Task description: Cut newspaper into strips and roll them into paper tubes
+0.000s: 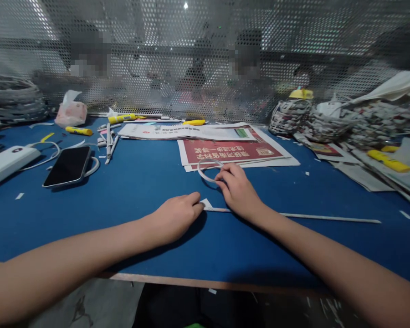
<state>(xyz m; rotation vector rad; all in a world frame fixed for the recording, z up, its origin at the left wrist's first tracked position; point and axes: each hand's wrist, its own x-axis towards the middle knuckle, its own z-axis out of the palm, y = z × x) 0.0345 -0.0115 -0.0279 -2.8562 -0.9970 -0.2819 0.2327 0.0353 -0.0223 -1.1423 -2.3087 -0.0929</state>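
A long thin rolled paper stick lies across the blue table, running right from under my hands. My left hand is closed, its fingertips pinching the stick's left end, where a small white paper corner shows. My right hand rests over the stick with its fingers curled on a thin paper ring that lies on the table beside a red newspaper sheet.
A black phone with a white cable and a white power bank lie at the left. Yellow glue sticks, a tissue pack, newspapers and woven paper baskets line the back. People sit behind the perforated metal screen.
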